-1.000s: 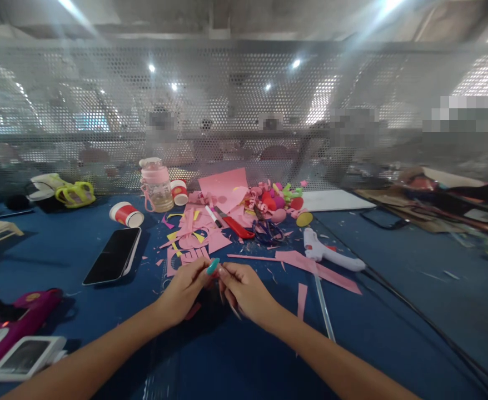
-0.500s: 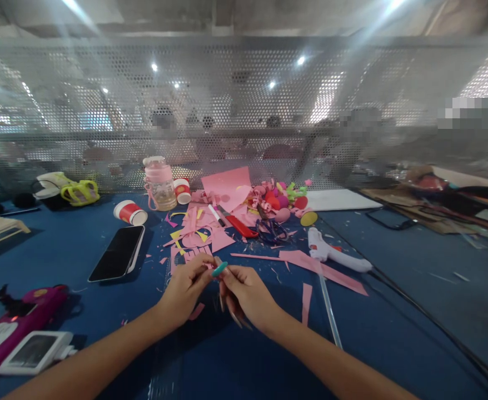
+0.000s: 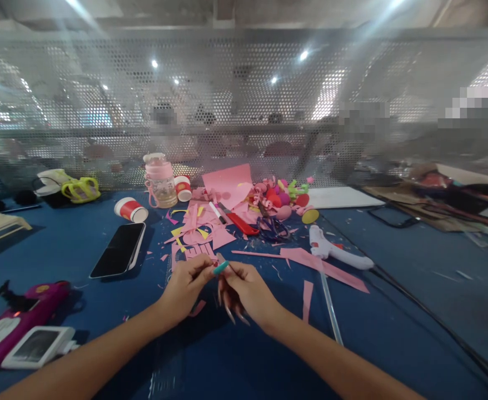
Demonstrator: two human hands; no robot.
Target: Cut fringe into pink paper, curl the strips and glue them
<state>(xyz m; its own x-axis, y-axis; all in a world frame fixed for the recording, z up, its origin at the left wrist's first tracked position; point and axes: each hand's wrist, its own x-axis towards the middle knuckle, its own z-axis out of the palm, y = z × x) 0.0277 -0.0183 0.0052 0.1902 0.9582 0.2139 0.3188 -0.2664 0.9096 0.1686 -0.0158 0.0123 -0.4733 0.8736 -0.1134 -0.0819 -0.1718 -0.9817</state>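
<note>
Fingertips of the left hand (image 3: 181,286) and the right hand (image 3: 252,289) are held together above the table (image 3: 277,361), just on the near side of the heaped pink paper scraps (image 3: 223,239). Between them a small reddish piece (image 3: 215,264) seems to be pinched by both hands, thumb against forefinger; it is mostly hidden, so its shape cannot be told. Beside it a teal tip (image 3: 220,268) is seen at the left thumb, probably a long nail. The other right fingers are curled underneath, their long nails pointed downward.

For such close fingerwork, the pinch is best kept light, so that the piece is neither creased nor crushed. It is better steadied by one hand while it is shaped by the other, with pressure applied by the finger pads and the long nails angled clear of the surface.

To the right, a white glue gun (image 3: 344,256) is laid near a long pink strip (image 3: 339,272); its nozzle, if hot, should be kept away from fingers and paper.
</note>
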